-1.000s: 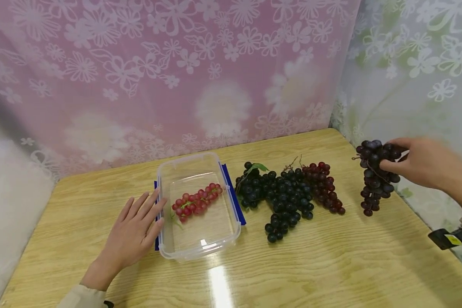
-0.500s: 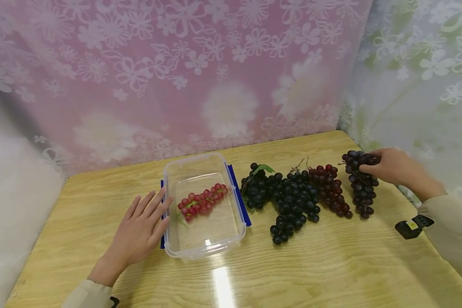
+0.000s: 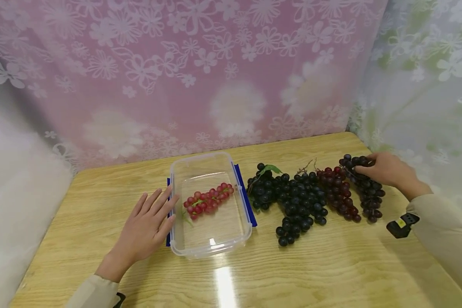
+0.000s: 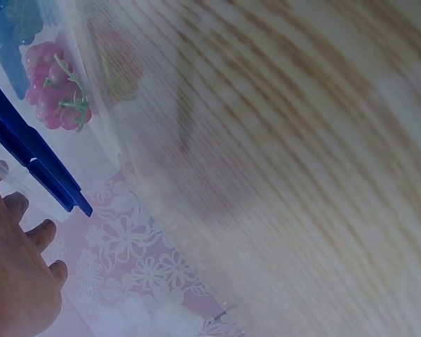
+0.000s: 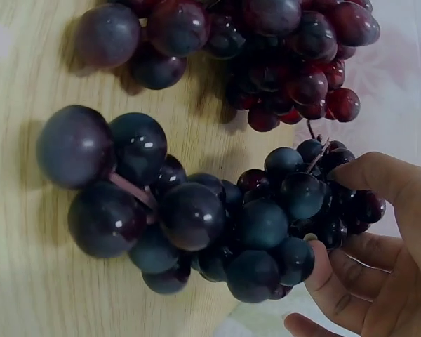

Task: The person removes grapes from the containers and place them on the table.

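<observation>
My left hand (image 3: 142, 229) lies with fingers spread and straight, fingertips at the left rim of a clear plastic box (image 3: 215, 235) with blue side latches. Inside the box lies a bunch of pinkish-red grapes (image 3: 208, 200). At the right, my right hand (image 3: 389, 171) pinches the upper end of a dark purple grape bunch (image 3: 371, 194). In the right wrist view, thumb and fingers (image 5: 368, 175) close around the bunch's stem end, while its lower end lies over the table. The left wrist view shows a blue latch (image 4: 35, 154) beside the left fingers.
Immediately left of the held bunch is a dark red grape bunch (image 3: 336, 188). Black grapes (image 3: 300, 196) with a green leaf (image 3: 271, 169) lie between it and the box. A pink floral curtain (image 3: 200, 107) hangs behind the wooden table (image 3: 292, 278).
My right hand has brought the dark purple bunch left and lowered it beside the dark red bunch. My left hand stays at the box while the head view turns slightly.
</observation>
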Demonstrator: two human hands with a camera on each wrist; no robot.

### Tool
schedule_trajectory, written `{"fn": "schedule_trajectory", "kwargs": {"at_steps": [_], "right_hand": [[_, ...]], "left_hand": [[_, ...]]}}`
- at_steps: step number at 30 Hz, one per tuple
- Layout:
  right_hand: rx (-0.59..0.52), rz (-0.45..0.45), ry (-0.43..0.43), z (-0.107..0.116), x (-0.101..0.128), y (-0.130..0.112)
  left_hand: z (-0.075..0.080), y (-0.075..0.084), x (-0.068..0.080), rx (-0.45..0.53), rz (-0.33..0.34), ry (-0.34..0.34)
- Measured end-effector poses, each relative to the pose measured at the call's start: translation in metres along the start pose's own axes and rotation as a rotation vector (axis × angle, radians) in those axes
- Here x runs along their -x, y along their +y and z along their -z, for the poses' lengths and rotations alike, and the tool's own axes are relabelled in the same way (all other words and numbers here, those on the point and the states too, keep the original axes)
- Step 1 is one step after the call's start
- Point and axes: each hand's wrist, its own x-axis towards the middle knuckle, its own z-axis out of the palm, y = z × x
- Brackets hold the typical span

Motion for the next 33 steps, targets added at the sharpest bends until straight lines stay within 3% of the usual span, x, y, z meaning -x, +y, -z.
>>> {"fn": "schedule_trajectory", "kwargs": {"at_steps": [15,33], "right_hand": [[0.007,0.089,0.037,-0.008,-0.011,0.0],[-0.019,0.092,0.113,-0.001,-0.003,-0.017]], "left_hand": [[0.001,0.001,0.0,0.004,-0.001,0.014],[0.001,0.0,0.0,0.0,-0.005,0.012]]}}
